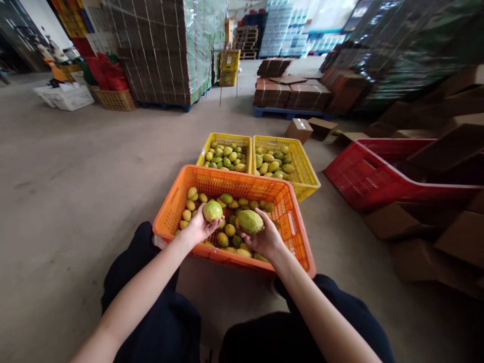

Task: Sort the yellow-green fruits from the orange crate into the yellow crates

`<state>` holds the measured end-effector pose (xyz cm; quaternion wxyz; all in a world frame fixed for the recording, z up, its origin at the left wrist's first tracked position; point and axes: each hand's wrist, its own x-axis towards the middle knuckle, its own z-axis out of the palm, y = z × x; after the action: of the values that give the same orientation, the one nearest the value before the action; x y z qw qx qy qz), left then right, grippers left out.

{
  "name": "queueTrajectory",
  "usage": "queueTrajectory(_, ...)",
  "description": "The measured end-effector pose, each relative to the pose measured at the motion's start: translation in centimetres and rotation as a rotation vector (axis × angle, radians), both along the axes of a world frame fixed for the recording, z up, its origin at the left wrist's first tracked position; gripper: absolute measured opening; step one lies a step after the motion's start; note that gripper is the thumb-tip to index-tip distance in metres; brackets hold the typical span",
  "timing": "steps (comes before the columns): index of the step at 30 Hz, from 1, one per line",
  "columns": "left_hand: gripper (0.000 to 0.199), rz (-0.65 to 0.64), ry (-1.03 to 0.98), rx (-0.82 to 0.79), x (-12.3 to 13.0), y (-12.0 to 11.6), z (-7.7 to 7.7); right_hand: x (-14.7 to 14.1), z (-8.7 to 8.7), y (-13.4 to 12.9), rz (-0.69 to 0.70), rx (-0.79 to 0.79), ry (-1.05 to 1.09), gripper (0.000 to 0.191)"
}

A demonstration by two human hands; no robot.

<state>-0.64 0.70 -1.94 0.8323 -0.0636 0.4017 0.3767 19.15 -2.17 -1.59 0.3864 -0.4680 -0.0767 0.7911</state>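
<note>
My left hand (202,225) cups a round yellow-green mango (213,211), its fingers curled beneath the fruit. In my right hand (265,236) lies a larger, darker green mango (250,222), tilted and gripped from its right side. Both hands are above the orange crate (234,177), which stands between my knees. Many yellow and green mangoes (230,230) lie loose in that crate, some of them hidden behind my hands.
Beyond the orange crate, a yellow crate (207,143) at left and another yellow crate (307,166) at right hold similar fruit. A red crate (355,171) with cardboard stands to the right, among open boxes (399,219). Flattened cartons (289,93) on a blue pallet (278,113) stand farther back.
</note>
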Motion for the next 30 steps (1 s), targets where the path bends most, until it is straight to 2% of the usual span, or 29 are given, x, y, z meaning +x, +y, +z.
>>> queueTrajectory(6,0.056,0.012,0.067,0.019,0.11,-0.25,0.12,-0.17,0.29,-0.07,-0.064,-0.031,0.004,0.041)
queueTrajectory(10,0.054,-0.016,0.044,0.003,-0.07,-0.18,-0.07,-0.25,0.36,-0.1,-0.061,-0.042,0.001,0.04)
queueTrajectory(14,0.051,0.011,0.055,0.007,0.0,-0.18,-0.13,-0.2,0.16,-0.11,-0.059,-0.039,0.017,0.041)
queueTrajectory(23,0.044,-0.009,0.118,0.114,0.19,-0.4,0.17,-0.14,0.33,0.0,-0.058,-0.05,0.007,0.039)
queueTrajectory(30,0.041,-0.093,0.135,0.202,0.17,-0.36,-0.19,-0.7,0.46,0.04,-0.061,-0.04,-0.084,0.033)
